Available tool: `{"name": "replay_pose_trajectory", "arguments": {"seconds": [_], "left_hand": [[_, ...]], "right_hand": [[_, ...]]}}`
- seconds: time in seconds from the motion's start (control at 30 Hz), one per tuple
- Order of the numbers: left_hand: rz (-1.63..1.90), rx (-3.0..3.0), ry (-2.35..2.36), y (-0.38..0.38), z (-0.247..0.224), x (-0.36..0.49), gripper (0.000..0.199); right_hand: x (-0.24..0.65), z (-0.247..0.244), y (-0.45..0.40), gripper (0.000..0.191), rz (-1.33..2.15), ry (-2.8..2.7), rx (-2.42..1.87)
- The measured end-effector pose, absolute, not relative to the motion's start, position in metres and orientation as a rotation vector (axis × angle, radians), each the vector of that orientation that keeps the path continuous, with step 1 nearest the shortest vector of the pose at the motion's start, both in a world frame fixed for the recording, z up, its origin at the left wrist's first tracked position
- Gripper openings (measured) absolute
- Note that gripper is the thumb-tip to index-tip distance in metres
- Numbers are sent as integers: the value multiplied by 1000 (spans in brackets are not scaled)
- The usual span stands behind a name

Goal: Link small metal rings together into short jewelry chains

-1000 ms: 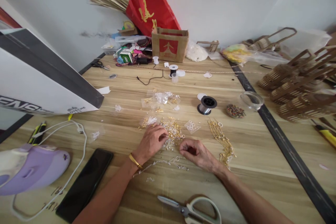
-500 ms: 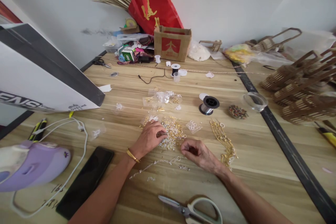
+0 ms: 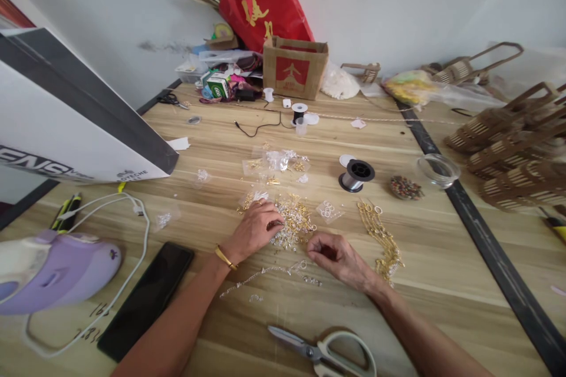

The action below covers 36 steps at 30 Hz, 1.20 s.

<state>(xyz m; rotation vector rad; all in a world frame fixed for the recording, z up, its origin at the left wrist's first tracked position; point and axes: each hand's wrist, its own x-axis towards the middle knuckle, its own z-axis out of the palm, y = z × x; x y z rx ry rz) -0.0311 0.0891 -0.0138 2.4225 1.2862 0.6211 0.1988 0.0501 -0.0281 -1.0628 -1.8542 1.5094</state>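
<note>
Jewellery pieces (image 3: 292, 221), tiny, gold and silver mixed, heaped between and slightly beyond left hand (image 3: 255, 227) and right hand (image 3: 338, 256) in the head view, right at the left fingertips. Over on the left: gold bangle (image 3: 225, 257) round the wrist, thumb and fingers bent in toward each other; cannot tell if clamped on a piece, too small at the tips. On the right: fingers loosely curled, tips close together; again, no telling about anything pinched inside. Closer in, between the wrists: silver chain (image 3: 269, 271), ring end just beside the right fingertips. Gold chains (image 3: 380, 235) bunched just right of the right hand, clear bag of pale rings (image 3: 329, 211) just beyond it. And scissors (image 3: 313, 353), well below both hands, between the forearms, blades pointing left.

Plenty to spoil things here! Pieces possibly scattering, from one careless sideways drag of the left fingers. Gold chains perhaps snagged and pulled into a tangle, from the right wrist rolling outward. A slack pinch, and possibly a dropped piece lost among look-alikes. Scissors maybe knocked askew, from the right forearm swinging in low.
</note>
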Motion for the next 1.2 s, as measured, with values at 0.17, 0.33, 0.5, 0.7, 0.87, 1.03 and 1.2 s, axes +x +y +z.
{"name": "replay_pose_trajectory", "arguments": {"seconds": [0.17,0.33,0.5,0.7,0.87,1.03,1.2], "left_hand": [[652,2441,1251,87,-14,-28,14],[711,2430,1249,89,-18,-28,13],[795,2323,1251,91,-19,-30,9],[821,2067,1330,89,-12,-30,7],[817,1938,1307,88,-7,-29,8],[814,1924,1305,88,-9,-30,9],[853,1953,1260,88,-10,-30,9]], "right_hand": [[199,-28,50,21,1507,-1872,-1083],[198,-25,50,23,1505,-1862,-1091],[198,-24,49,21,1511,-1858,-1085],[198,-25,49,24,1514,-1845,-1083],[198,-26,49,24,1524,-1854,-1087],[198,-25,49,22,1506,-1863,-1095],[199,-25,49,24,1491,-1867,-1098]]}}
